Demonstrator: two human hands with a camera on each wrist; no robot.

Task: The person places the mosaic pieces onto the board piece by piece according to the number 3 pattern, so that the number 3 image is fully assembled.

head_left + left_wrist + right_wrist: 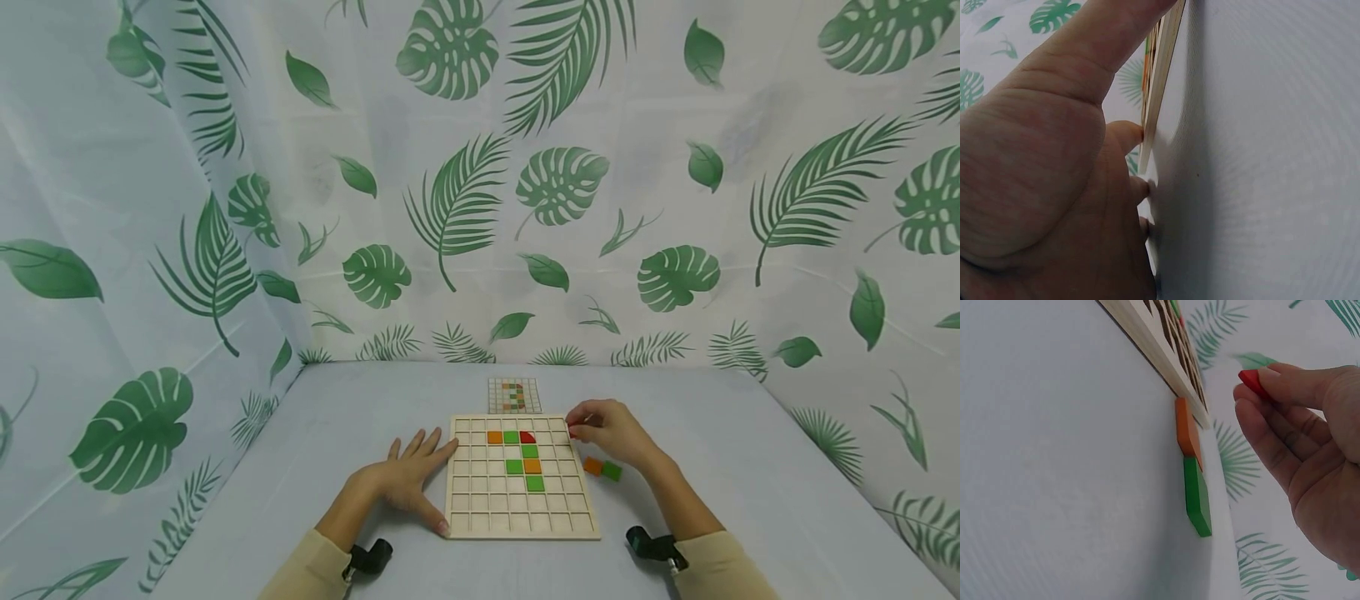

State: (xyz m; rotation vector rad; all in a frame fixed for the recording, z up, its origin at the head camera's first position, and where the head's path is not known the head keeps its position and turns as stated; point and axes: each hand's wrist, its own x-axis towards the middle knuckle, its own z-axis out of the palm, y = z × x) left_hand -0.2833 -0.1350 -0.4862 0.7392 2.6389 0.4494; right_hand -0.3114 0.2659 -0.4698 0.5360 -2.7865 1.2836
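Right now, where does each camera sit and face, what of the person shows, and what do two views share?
Head: on the head, facing forward and down at the board; left hand, right hand and sleeves show.
Left wrist: on that wrist, facing the board's edge; that hand shows.
Right wrist: on that wrist, facing that hand, which pinches a red piece.
Shared by head and right wrist: loose orange piece, loose green piece.

red piece, pale gridded board
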